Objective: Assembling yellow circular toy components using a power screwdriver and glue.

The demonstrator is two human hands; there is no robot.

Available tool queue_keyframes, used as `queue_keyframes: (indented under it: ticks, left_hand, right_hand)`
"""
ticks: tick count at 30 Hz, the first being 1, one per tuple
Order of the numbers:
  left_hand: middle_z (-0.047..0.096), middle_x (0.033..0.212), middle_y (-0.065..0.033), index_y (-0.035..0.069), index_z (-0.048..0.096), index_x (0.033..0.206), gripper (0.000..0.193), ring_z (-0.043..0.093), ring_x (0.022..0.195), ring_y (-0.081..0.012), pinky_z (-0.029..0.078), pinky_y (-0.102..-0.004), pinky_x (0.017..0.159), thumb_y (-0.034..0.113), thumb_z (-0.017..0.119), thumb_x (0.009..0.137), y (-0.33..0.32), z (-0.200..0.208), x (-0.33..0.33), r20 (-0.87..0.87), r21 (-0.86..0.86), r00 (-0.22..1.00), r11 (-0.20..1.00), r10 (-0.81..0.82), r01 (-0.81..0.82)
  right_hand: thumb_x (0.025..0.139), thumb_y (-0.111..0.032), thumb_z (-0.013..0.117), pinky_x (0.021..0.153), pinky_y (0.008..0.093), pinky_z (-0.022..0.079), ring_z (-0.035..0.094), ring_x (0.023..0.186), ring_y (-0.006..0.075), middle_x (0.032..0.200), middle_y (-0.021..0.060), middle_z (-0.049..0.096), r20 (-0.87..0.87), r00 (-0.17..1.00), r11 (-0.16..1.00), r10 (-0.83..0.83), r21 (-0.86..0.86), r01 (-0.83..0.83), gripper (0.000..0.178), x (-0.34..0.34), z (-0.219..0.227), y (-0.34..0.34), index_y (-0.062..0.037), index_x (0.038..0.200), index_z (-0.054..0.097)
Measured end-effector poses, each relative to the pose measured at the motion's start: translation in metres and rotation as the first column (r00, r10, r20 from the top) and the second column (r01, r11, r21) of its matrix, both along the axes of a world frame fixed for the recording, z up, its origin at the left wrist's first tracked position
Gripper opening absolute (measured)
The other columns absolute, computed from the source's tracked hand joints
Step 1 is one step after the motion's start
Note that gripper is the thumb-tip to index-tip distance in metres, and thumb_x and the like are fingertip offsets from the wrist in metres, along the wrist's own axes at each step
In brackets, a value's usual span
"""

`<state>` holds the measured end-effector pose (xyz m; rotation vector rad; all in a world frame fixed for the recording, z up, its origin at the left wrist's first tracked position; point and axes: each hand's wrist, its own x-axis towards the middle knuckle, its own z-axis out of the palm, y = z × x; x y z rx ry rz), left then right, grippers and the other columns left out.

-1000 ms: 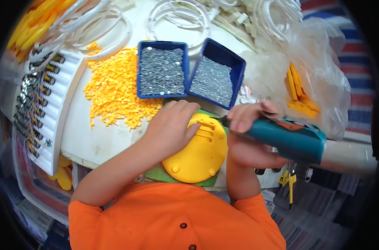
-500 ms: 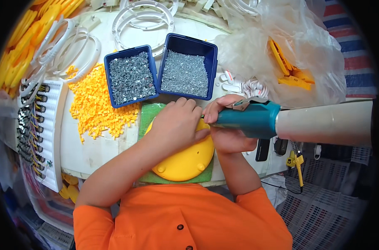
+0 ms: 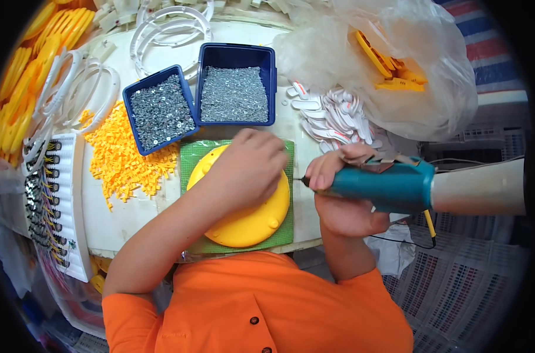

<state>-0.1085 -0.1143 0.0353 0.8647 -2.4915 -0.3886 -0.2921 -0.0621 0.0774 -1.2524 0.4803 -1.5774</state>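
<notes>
A round yellow plastic cover (image 3: 250,226) with small raised knobs lies on a green textured mat (image 3: 285,233) in front of me. My left hand (image 3: 254,170) rests over its upper right part, with curled fingers. Whatever those fingertips pinch, if anything, is hidden. To the right, my right hand (image 3: 345,191) is wrapped round a teal electric screwdriver (image 3: 406,187), held level. Its dark tip points left and stands a little apart from the cover's right edge. A thick pale sleeve (image 3: 479,187) runs from the tool's back end to the right.
Beyond the mat stand two blue bins, one of washer-like metal parts (image 3: 161,112), one of screws (image 3: 235,94). Small yellow pieces (image 3: 123,165) are heaped leftward, beside a white ribbed tray (image 3: 67,206) of wired parts. White strips (image 3: 335,117) and a plastic bag (image 3: 432,53) lie rightward.
The screwdriver in my right hand has drawn back right, its tip now off the yellow cover. My left hand has curled up more. The whole view has shifted, showing more white strips.
</notes>
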Motion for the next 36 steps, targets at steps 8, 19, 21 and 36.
queue_keyframes:
  ticks: [8,19,21,36]
  left_hand:
    - [0.067,0.098,-0.0090,0.006,0.072,0.093,0.045,0.062,0.105,-0.0265,0.042,-0.0436,0.100,0.050,0.070,0.083,0.011,-0.003,-0.017,0.065,0.105,0.956,0.955,-0.286,0.279]
    - [0.067,0.096,-0.0087,0.006,0.072,0.095,0.044,0.061,0.102,-0.0267,0.042,-0.0430,0.099,0.049,0.070,0.084,0.011,-0.002,-0.017,0.043,0.115,0.957,0.953,-0.285,0.279]
    - [0.066,0.099,-0.0087,0.008,0.068,0.097,0.039,0.061,0.103,-0.0269,0.041,-0.0416,0.100,0.042,0.073,0.078,0.011,-0.001,-0.016,0.077,0.158,0.955,0.949,-0.286,0.272]
    - [0.062,0.131,-0.0119,0.005,0.066,0.121,0.046,0.054,0.131,-0.0294,0.038,-0.0487,0.113,0.035,0.069,0.086,0.086,0.006,0.029,0.110,-0.072,0.992,0.995,-0.056,0.065]
  right_hand:
    - [0.082,-0.073,0.062,0.080,0.0393,0.048,0.061,0.080,0.0247,0.085,0.0135,0.062,-0.004,1.000,0.995,-0.028,0.094,0.028,0.091,-0.004,-0.017,0.028,0.0013,0.132,0.049]
    - [0.083,-0.068,0.062,0.079,0.0390,0.048,0.060,0.077,0.0243,0.084,0.0142,0.062,0.060,0.997,0.987,-0.048,0.156,0.038,0.083,-0.002,-0.033,0.033,0.0012,0.127,0.051]
    - [0.083,-0.068,0.062,0.079,0.0391,0.048,0.060,0.077,0.0244,0.084,0.0143,0.062,0.067,0.997,0.986,-0.045,0.165,0.034,0.082,0.000,-0.033,0.034,0.0012,0.125,0.052]
    - [0.083,-0.078,0.056,0.081,0.0375,0.046,0.060,0.080,0.0234,0.086,0.0125,0.064,0.073,0.995,0.972,0.067,0.221,-0.081,0.098,0.011,0.005,0.087,0.0034,0.137,0.051]
